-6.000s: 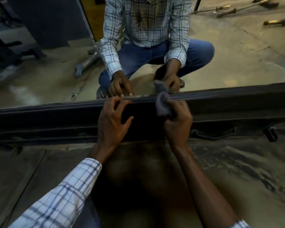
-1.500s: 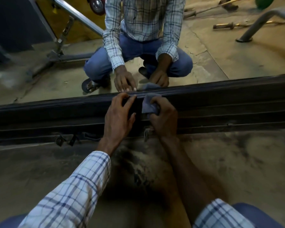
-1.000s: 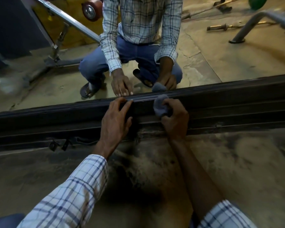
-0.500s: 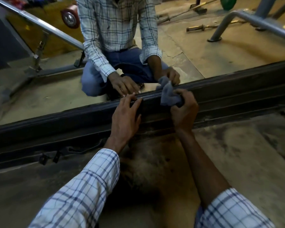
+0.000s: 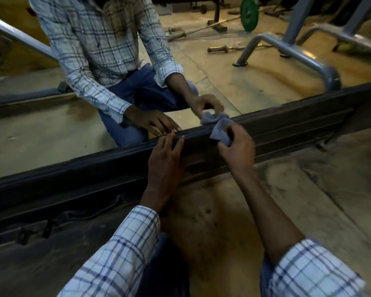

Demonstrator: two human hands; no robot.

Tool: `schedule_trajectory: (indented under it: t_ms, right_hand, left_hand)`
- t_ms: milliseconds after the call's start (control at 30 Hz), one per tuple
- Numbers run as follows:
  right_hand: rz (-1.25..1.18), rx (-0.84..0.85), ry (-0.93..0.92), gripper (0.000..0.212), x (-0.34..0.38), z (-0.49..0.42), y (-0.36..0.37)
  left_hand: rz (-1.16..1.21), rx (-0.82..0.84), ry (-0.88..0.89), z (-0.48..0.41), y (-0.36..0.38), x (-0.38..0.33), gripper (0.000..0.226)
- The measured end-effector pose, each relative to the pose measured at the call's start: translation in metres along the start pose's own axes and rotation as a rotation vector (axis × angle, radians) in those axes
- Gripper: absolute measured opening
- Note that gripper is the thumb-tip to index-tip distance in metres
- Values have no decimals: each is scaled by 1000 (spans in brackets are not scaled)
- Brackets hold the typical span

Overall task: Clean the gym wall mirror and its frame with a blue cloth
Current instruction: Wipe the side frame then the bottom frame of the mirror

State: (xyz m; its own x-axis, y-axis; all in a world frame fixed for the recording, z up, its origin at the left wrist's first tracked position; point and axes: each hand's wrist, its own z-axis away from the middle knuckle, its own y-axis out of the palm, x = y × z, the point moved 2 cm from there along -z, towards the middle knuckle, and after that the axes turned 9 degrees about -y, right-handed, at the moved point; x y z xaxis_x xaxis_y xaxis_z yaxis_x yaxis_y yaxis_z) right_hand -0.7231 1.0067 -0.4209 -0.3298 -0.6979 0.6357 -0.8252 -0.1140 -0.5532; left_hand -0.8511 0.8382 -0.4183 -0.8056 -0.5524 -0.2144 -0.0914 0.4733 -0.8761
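The wall mirror (image 5: 255,82) fills the upper half of the view, and its dark bottom frame (image 5: 84,168) runs across at floor level, slanting up to the right. My right hand (image 5: 238,148) grips a bunched blue cloth (image 5: 220,130) and presses it on the frame's top edge, right at the glass. My left hand (image 5: 166,163) rests on the frame to the left of the cloth, fingers straight, fingertips at the top edge. The mirror reflects both hands and the cloth.
A dusty concrete floor (image 5: 308,200) lies below the frame. Small dark clips (image 5: 24,234) sit at the frame's base on the left. Reflected in the glass are a grey tubular machine frame (image 5: 298,52), a green weight plate (image 5: 248,13) and bars on the floor.
Both hands have shifted right along the frame, the cloth staying on its top edge. The view has tilted, so the frame now slants upward to the right.
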Motion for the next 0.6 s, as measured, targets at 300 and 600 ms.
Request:
schedule_trajectory:
  t_ms: [300, 600]
  right_hand:
    - [-119, 127, -16, 27, 9, 4, 13]
    - [-167, -79, -151, 15, -23, -6, 3]
  left_hand:
    - [10, 11, -52, 4, 2, -9, 67]
    - [9, -99, -93, 8, 12, -17, 69]
